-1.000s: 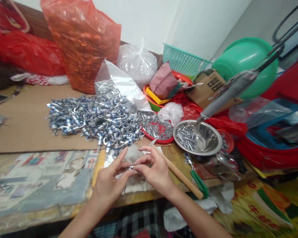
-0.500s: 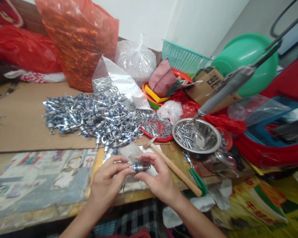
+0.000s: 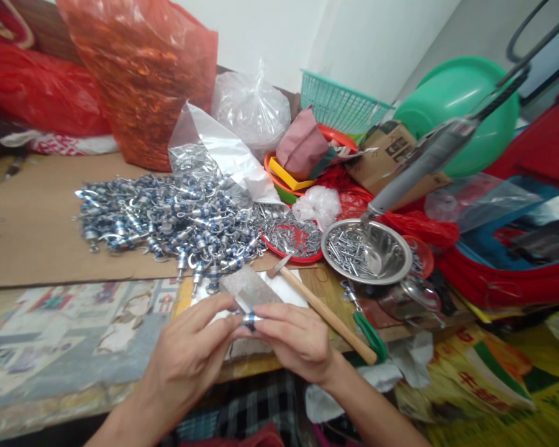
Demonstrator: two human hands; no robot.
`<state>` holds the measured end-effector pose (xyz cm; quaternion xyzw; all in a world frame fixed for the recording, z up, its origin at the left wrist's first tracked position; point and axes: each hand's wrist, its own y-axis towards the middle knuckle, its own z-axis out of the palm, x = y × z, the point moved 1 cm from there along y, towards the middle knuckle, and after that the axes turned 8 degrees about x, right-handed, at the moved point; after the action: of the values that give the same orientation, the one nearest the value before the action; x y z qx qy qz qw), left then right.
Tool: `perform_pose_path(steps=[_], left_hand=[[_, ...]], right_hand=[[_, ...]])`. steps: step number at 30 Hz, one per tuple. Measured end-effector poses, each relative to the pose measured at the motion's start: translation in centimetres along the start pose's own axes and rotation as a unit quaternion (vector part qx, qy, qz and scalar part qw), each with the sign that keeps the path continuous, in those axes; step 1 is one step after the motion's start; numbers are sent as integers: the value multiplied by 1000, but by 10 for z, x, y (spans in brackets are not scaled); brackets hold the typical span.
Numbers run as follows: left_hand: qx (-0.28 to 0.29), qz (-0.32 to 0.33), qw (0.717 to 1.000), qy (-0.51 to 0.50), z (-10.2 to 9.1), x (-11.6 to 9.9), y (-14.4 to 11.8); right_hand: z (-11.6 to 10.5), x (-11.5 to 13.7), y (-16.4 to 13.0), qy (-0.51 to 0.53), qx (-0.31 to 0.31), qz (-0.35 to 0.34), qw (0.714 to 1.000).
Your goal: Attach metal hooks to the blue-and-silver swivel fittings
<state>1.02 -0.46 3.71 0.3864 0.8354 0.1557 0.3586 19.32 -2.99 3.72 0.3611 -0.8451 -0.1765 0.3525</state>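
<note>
Between both hands is a small silver metal fitting with blue bands (image 3: 249, 320). My left hand (image 3: 193, 341) is closed on its left end, and my right hand (image 3: 295, 338) pinches the right end, so only its middle shows. Just behind the fingers a flat grey metal block (image 3: 251, 290) lies on white paper. A hammer with a wooden handle (image 3: 328, 313) rests to the right of my right hand, its head toward the block. Beyond the hands spreads a heap of similar blue-banded fittings with hooks (image 3: 168, 217).
A red plate (image 3: 295, 254) of small metal parts and a steel bowl (image 3: 403, 264) of metal pins stand at the right. Over the bowl hangs a grey handheld tool (image 3: 419, 164) on a cable. Behind are an orange bag (image 3: 144, 81) and a green basin (image 3: 470, 112).
The right fingers have closed in around the fitting, covering its right end. Both hands have come closer together and slightly lower, and more of the metal block shows. The view has shifted slightly.
</note>
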Motion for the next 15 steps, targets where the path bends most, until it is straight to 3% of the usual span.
perform_pose_path(steps=[3, 6, 8, 11, 13, 15], left_hand=[[-3, -5, 999, -46, -3, -2, 3], [20, -90, 984, -149, -1, -4, 10], [27, -193, 955, -224, 3, -3, 12], [8, -344, 884, -316, 11, -2, 9], [-9, -396, 849, -351, 15, -1, 4], [-16, -410, 831, -376, 18, -3, -2]], right_hand=[[-1, 7, 5, 44, -16, 37, 998], [1, 11, 9, 135, -37, 143, 980], [3, 11, 10, 192, -54, 233, 952], [8, 10, 9, 241, -72, 320, 913], [11, 10, 8, 266, -83, 362, 890], [15, 9, 6, 314, -89, 419, 847]])
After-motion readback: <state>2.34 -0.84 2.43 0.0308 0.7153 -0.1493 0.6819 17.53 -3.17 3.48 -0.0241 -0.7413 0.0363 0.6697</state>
